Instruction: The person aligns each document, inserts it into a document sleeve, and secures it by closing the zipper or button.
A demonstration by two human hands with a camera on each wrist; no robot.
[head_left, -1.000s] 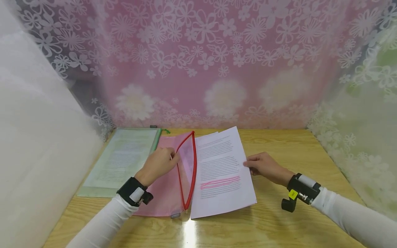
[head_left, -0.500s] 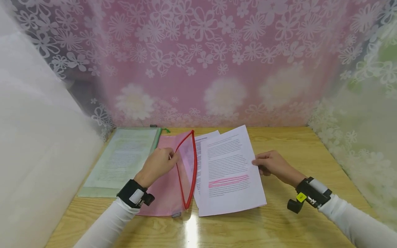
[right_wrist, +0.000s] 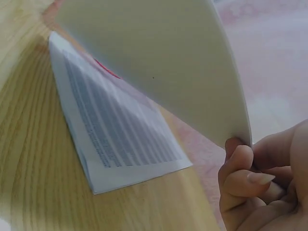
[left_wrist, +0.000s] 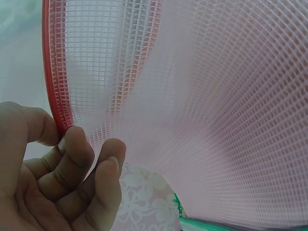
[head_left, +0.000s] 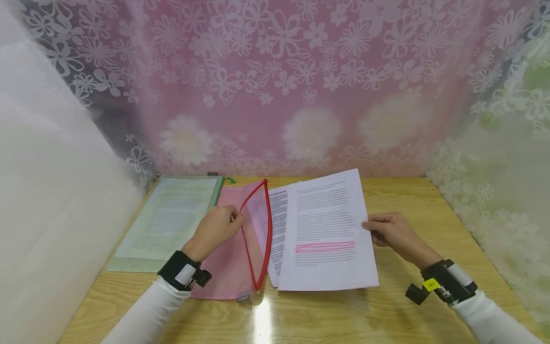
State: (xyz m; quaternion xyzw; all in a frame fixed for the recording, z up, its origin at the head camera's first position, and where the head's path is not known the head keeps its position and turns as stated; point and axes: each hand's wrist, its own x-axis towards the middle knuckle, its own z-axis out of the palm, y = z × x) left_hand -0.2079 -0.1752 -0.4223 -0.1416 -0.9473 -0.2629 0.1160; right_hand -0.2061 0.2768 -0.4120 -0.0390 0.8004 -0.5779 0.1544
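Note:
My left hand (head_left: 216, 229) pinches the red-zippered edge of a pink mesh zipper pouch (head_left: 223, 282), holding its mouth apart; in the left wrist view thumb and finger grip the red zipper (left_wrist: 49, 91). My right hand (head_left: 393, 234) pinches the right edge of some white printed sheets (head_left: 328, 220), raised and tilted, with pink highlighter lines low on the top page. Their blank underside (right_wrist: 159, 62) shows in the right wrist view. Beneath and left of them, other printed papers (head_left: 279, 224) stick out by the pouch's mouth; how far they reach inside is hidden.
A pale green zipper pouch (head_left: 167, 220) with printed paper inside lies at the left, partly beside the pink one. The wooden table (head_left: 301, 320) ends at a pink flowered curtain (head_left: 275, 95) behind; white sheeting (head_left: 51, 191) hangs at the left.
My right hand has moved right with the highlighted sheets, drawing them away from the pink pouch. More of the papers beneath shows. The left hand stays almost still on the zipper edge.

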